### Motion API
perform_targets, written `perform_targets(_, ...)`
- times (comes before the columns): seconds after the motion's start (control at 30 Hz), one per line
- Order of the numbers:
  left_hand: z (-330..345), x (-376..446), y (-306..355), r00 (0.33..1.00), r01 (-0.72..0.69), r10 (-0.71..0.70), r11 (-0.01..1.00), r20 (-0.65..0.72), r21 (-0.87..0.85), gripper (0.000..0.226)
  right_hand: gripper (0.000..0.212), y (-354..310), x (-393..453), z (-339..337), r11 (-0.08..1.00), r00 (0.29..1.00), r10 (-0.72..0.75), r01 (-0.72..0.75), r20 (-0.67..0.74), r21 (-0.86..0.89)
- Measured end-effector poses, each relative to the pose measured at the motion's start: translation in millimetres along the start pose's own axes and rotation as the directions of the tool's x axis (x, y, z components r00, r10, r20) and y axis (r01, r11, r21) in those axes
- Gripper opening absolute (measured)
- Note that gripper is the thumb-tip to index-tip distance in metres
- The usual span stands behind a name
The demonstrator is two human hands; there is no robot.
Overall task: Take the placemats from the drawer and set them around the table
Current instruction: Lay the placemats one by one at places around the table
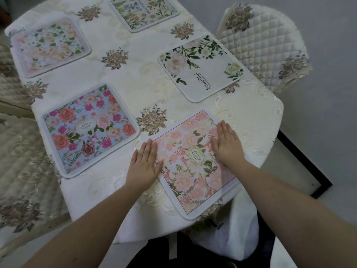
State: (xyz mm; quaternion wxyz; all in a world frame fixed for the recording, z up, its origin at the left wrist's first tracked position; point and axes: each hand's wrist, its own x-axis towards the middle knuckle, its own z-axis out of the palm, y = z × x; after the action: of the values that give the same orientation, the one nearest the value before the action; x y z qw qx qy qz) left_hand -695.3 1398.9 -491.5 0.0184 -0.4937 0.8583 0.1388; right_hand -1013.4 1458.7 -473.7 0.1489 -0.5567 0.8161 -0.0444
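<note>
Five floral cloth placemats lie around the cream embroidered table (123, 84). Left hand (144, 165) and right hand (227, 145), fingers straight and together, press the pink rose placemat (190, 163) flat at the near edge. Task looks nearly done; drawer not visible.

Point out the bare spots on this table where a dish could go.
Bare cloth runs down the middle, between the blue placemat and the white "Beautiful" placemat. The near right is crowded: both hands, left hand and right hand, press the pink placemat.
</note>
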Motion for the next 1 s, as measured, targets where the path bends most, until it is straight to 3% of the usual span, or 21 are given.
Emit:
perform_targets(0.13, -4.0, 1.0, 2.9, 0.999, 0.003, -0.003, 1.000, 0.042, 0.001, 0.075, 0.067, 11.8, -29.5, 5.0, 0.997, 0.997, 0.072, -0.072, 0.013, 0.002)
perform_targets(0.43, -18.0, 2.9, 12.0, 0.983, 0.019, -0.027, 0.999, 0.181, 0.048, 0.068, 0.079, 15.9, -124.2, 19.2, 0.988, 0.987, 0.150, -0.148, 0.058, -0.035)
perform_targets(0.53, -23.6, -3.9, 20.5, 0.972, -0.009, -0.005, 0.998, 0.235, 0.060, 0.067, 0.072, 5.2, -146.5, 18.9, 0.980, 0.976, 0.198, -0.196, 0.090, -0.031)
perform_targets(0.77, -19.7, -54.2, 24.3, 0.930, -0.236, 0.214, 0.971, 0.297, 0.040, 0.071, 0.070, -33.4, -186.3, 20.0, 0.972, 0.955, 0.223, -0.233, 0.195, 0.027)
perform_targets(1.0, -28.9, -83.5, 17.0, 0.843, -0.473, 0.418, 0.876, 0.339, 0.095, 0.088, 0.062, -80.5, -227.5, 35.3, 0.965, 0.956, 0.252, -0.261, 0.147, 0.041)
